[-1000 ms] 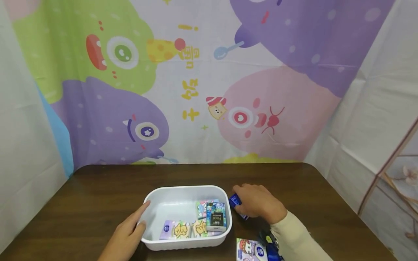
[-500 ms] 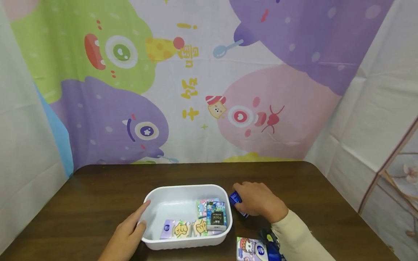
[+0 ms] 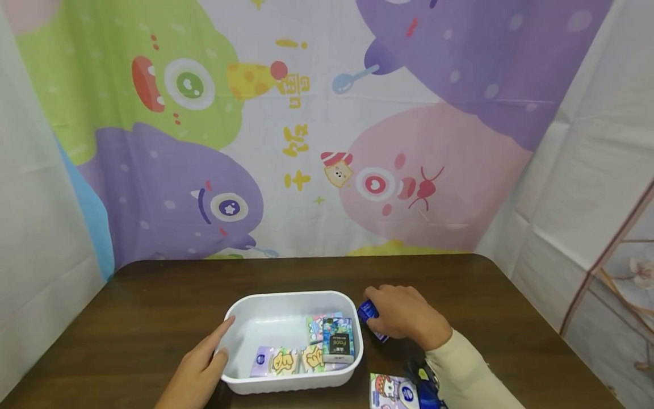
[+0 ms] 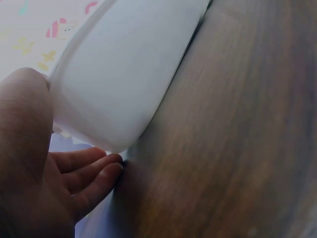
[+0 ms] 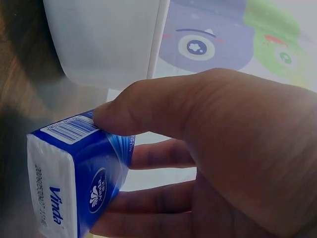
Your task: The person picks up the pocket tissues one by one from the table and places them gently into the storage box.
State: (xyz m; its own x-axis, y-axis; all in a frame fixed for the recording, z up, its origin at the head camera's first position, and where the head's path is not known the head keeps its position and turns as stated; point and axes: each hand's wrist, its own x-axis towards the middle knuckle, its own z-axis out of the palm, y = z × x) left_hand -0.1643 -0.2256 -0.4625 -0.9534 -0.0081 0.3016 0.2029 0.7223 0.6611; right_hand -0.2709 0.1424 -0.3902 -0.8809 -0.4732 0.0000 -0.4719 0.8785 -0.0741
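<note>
A white plastic basin (image 3: 286, 386) sits on the table with several small printed tissue packs inside, among them a purple one with a yellow bear (image 3: 276, 360) and a dark blue-green one (image 3: 338, 339) lying higher than those around it. My left hand (image 3: 196, 366) rests against the basin's left end, thumb and forefinger at the rim; the left wrist view shows the other fingers (image 4: 96, 183) extended, close to its lower corner. To the basin's right, my right hand (image 3: 406, 318) pinches a blue Vinda tissue pack (image 5: 94, 188) between thumb and fingers, tilted, its white end showing.
Another tissue pack, purple and white with a cartoon figure (image 3: 389, 391), lies at the front right. Beside it is a blue item (image 3: 429, 400), partly hidden by my right sleeve. A cartoon-printed curtain (image 3: 306, 227) hangs behind the dark wooden table (image 3: 174, 284).
</note>
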